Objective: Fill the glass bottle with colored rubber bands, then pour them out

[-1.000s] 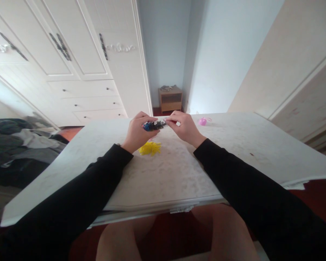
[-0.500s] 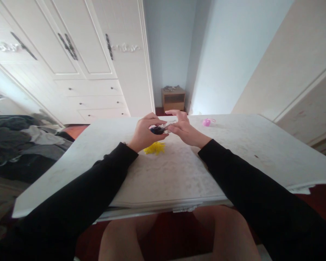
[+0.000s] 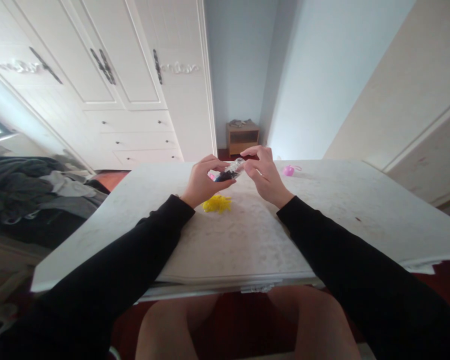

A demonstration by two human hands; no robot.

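Note:
My left hand (image 3: 206, 178) is closed around a small clear container (image 3: 229, 171) with dark contents, held tilted above the table. Its see-through end points up and to the right, and a bit of pink shows at its lower left, partly behind my fingers. At the see-through end is my right hand (image 3: 264, 175), fingers apart and curved; whether the fingertips touch the container I cannot tell. Just below my left hand, a bright yellow spiky object (image 3: 216, 204) rests on the tabletop.
The pale marbled table (image 3: 225, 250) spans the view, its front edge near my knees. A small pink round object with a loop (image 3: 289, 171) sits at the back right. Dark clothes (image 3: 33, 190) are heaped at the left. A white wardrobe (image 3: 131, 115) stands beyond.
My right hand has moved slightly up and right, its fingers spreading from the container. More of the clear end now shows. The view has shifted slightly.

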